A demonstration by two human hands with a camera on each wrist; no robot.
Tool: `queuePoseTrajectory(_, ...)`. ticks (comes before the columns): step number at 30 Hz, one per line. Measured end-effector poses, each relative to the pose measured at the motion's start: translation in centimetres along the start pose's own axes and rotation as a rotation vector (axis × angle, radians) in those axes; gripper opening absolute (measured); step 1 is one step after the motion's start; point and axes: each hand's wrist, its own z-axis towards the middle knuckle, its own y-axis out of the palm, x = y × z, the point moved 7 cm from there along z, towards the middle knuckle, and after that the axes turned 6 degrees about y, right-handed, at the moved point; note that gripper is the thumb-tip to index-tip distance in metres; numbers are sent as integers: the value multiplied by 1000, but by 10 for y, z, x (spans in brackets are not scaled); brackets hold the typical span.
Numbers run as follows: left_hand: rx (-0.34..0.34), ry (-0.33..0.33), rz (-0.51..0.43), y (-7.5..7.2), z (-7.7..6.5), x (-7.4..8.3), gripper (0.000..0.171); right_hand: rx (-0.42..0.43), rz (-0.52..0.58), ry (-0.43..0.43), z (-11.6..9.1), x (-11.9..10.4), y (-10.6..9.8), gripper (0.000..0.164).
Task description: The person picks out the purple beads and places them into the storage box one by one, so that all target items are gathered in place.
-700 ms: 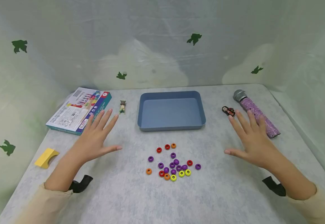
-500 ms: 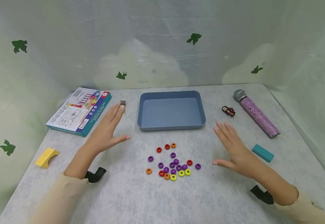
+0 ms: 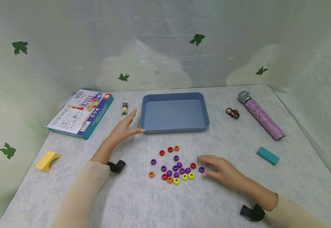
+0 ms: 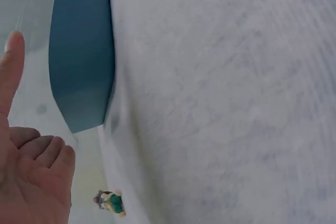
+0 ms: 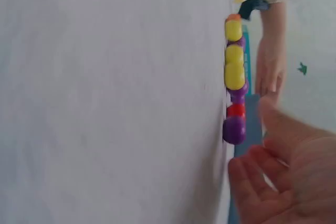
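Observation:
My left hand [image 3: 122, 130] is beside the left front corner of a blue tray [image 3: 174, 114], fingers extended, the thumb tip at the tray's edge. Whether it touches the tray I cannot tell. In the left wrist view the tray's side [image 4: 81, 61] stands close to that hand. My right hand [image 3: 223, 171] hovers low at the right end of a loose group of beads in purple, red, orange and yellow. Its thumb and fingers are spread apart around a purple bead [image 3: 199, 170], not pinching it. A red bead [image 3: 193, 167] lies just left of that one.
At the left lie a boxed toy set [image 3: 78, 114] and a yellow arched block [image 3: 47, 161]. A small figure [image 3: 124, 109] is left of the tray; another figure [image 3: 232, 113] lies right of it. A glittery microphone [image 3: 263, 118] and a teal block [image 3: 268, 155] lie further right.
My left hand has moved right, toward the tray's corner. My right hand has come left and down to the beads, uncovering the teal block. Beads and tray have stayed put.

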Motion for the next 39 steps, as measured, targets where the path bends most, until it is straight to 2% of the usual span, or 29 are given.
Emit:
queuePoseTrajectory(3,-45,-10,-97,9,3,-4,93,-11,2,31,1,10,5,38)
queuePoseTrajectory(7,-74,-3,-191,17,7,-5,92,-10,3,6,1,13,7,27)
queuePoseTrajectory(12,-88,-14,-315,17,4,13,82,1,29,-2,3,10,5,21)
queuePoseTrajectory(15,-95,-24,-360,15,1,22,80,13,53,5,6,6,-1,20)
queuePoseTrajectory(19,-92,-25,-373,17,2,18,81,76,73,-16,19,-5,-23,21)
queuePoseTrajectory(25,-81,-14,-343,22,8,0,86,213,60,-107,54,-26,-66,21)
queuePoseTrajectory(28,-66,-4,-339,23,9,-2,85,263,94,-113,78,-27,-81,21)
queuePoseTrajectory(30,-64,4,-341,23,9,-2,84,279,136,-75,96,-21,-86,22)
queuePoseTrajectory(34,-62,-14,-348,23,9,-3,82,282,178,68,130,1,-86,24)
queuePoseTrajectory(36,-65,-14,-348,23,9,-3,82,278,162,132,144,12,-82,25)
queuePoseTrajectory(39,-59,-22,-349,22,10,-4,81,265,119,181,161,27,-76,25)
